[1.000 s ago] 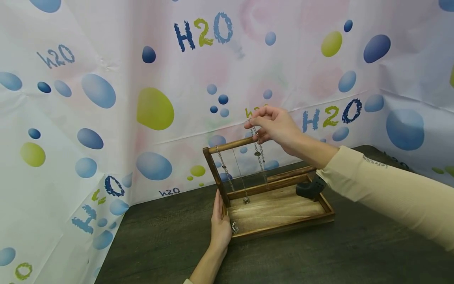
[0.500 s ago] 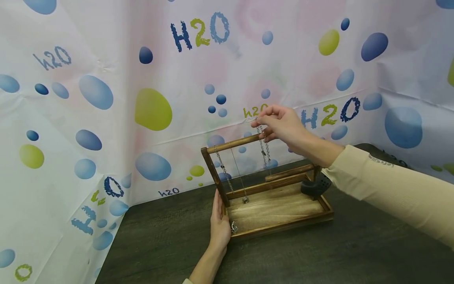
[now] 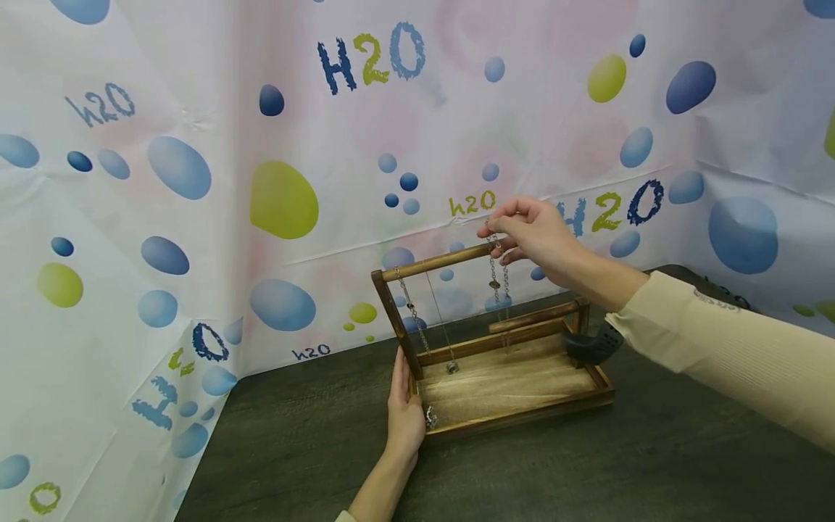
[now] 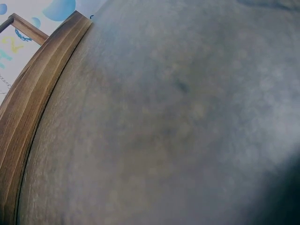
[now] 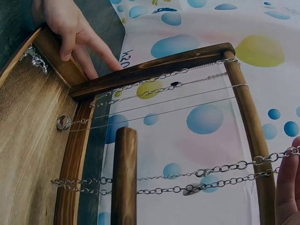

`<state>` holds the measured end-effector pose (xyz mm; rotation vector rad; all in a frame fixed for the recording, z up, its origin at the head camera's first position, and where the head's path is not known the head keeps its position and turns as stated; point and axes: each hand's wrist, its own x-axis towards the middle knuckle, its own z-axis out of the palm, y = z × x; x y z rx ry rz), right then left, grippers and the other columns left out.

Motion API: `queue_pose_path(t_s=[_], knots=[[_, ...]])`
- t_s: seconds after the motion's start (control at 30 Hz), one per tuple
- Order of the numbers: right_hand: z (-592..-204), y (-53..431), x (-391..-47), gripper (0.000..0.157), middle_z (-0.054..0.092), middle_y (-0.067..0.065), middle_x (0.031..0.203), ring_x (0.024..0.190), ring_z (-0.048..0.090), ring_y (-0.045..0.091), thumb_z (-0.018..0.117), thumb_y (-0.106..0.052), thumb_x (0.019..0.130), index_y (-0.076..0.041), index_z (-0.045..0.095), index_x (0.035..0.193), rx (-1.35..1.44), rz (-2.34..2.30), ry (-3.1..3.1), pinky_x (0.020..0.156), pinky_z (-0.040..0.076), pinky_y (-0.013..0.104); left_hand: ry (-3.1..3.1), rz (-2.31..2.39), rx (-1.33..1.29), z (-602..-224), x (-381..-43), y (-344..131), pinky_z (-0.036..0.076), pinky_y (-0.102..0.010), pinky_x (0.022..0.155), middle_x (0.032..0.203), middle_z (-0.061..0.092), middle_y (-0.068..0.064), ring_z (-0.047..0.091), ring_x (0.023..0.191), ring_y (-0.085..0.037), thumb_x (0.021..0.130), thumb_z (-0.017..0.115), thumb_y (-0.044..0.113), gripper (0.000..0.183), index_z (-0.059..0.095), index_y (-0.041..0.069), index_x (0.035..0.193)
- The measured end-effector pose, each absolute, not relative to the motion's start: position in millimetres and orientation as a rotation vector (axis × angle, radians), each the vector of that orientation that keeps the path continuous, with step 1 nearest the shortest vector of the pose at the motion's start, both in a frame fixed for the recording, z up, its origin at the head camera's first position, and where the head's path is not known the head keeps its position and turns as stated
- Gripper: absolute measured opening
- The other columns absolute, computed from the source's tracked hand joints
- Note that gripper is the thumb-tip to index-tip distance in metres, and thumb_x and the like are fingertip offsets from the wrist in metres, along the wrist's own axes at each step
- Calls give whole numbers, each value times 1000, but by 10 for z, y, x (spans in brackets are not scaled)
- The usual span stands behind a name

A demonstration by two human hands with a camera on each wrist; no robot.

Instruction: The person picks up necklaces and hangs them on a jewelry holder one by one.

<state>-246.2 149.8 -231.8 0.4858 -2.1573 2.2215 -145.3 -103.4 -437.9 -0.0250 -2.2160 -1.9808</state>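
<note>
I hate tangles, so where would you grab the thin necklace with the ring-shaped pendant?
Probably pinch the thin necklace from above, where it loops over the wooden bar, coming from its right in the head view. More bare bar lies there than toward the thicker chain on its left. Its ring-shaped pendant is low, down by the tray.

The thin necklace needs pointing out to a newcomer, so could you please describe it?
On the dark table, a wooden tray carries a raised bar. In the head view, the thin necklace hangs there between a thicker chain and the doubled chain in the right hand. It alone has a very fine strand ending in a ring-like pendant.
</note>
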Motion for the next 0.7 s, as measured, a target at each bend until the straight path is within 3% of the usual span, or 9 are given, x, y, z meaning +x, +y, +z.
queue_pose_path(t_s=[0.7], knots=[[-2463, 1766, -2431, 17, 74, 7, 99, 71, 69, 22, 57, -17, 103, -1, 60, 107, 442, 2152, -2188, 65, 58, 34, -2207, -1983, -20, -4375, -1463, -1022, 9, -58, 118, 168, 4, -8, 4, 153, -30, 88, 23, -22, 89, 8, 23, 164]])
